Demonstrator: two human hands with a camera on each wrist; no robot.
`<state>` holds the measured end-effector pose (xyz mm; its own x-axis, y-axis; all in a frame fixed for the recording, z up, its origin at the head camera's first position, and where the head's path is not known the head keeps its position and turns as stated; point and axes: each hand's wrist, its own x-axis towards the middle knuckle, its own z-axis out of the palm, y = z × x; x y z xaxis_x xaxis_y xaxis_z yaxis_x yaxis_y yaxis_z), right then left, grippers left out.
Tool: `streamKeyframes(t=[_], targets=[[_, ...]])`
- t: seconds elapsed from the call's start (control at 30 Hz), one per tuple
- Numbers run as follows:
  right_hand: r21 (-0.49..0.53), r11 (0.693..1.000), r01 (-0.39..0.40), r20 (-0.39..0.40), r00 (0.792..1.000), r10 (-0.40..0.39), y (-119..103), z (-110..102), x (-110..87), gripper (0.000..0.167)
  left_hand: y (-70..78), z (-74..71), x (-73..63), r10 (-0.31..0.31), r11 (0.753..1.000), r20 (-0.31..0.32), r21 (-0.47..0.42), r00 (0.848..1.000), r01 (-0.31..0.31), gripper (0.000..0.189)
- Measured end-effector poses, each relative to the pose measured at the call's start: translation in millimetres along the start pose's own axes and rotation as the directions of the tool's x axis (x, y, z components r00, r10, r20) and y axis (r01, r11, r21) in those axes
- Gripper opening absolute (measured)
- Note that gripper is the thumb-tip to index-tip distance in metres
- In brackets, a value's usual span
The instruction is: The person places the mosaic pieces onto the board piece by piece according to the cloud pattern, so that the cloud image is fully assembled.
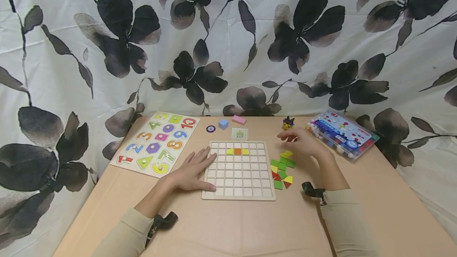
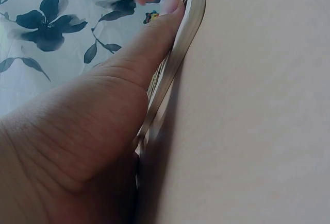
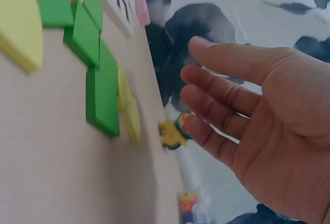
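A wooden grid board [image 1: 238, 171] lies flat in the middle of the table. In its upper rows sit an orange square tile [image 1: 237, 152] and a yellow tile on either side of it. My left hand [image 1: 191, 171] rests on the board's left edge, fingers spread; the left wrist view shows the thumb [image 2: 154, 41] along the rim. Over the table right of the board, my right hand [image 1: 301, 141] hovers with relaxed fingers and holds nothing. Below it lies a loose pile of green tiles [image 3: 103, 100], with yellow and red ones among them.
A number puzzle board [image 1: 155, 144] lies at the left. Behind the grid are a small patterned card [image 1: 239, 134], a blue cube [image 1: 223, 124], a pink block [image 1: 239, 119] and a dark round token [image 1: 211, 129]. A small figurine [image 1: 288, 123] and a clear plastic case [image 1: 342, 134] stand back right.
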<state>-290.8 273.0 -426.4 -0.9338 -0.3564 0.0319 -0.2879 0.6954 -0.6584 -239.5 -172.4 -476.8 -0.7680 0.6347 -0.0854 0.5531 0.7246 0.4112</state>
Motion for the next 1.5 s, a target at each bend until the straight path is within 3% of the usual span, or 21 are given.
streamKeyframes(t=[0.37, 0.6, 1.0, 1.2, 1.37, 1.5], targets=[[0.038, 0.994, -0.099, 0.155, 0.984, 0.092, 30, 2, -4.0, 0.027, 1.3, -0.5, -1.2, 0.003, 1.0, 0.001, -0.009, 1.0, -0.003, 0.117], [-0.01, 0.999, -0.053, 0.183, 0.982, 0.054, 37, 3, -2.3, 0.023, 3.7, -2.3, -2.3, 0.0, 1.0, 0.0, -0.013, 1.0, 0.0, 0.116], [0.018, 0.999, -0.042, 0.131, 0.991, 0.04, 39, 2, -1.0, 0.014, 1.0, -0.1, -0.9, 0.004, 1.0, -0.006, -0.011, 1.0, -0.004, 0.116], [0.059, 0.996, -0.069, 0.053, 0.996, 0.066, 39, -2, -0.5, 0.012, 3.5, -3.6, -1.5, 0.001, 1.0, 0.003, -0.015, 1.0, 0.0, 0.116], [0.084, 0.994, -0.068, -0.024, 0.997, 0.07, 24, 0, -1.9, 0.018, 3.8, -4.2, -0.8, 0.003, 1.0, 0.001, -0.014, 1.0, -0.003, 0.116], [0.128, 0.99, -0.063, -0.027, 0.997, 0.067, 6, 7, 0.5, 0.023, 3.7, -4.0, -0.9, -0.002, 1.0, 0.01, -0.011, 1.0, 0.002, 0.116]])
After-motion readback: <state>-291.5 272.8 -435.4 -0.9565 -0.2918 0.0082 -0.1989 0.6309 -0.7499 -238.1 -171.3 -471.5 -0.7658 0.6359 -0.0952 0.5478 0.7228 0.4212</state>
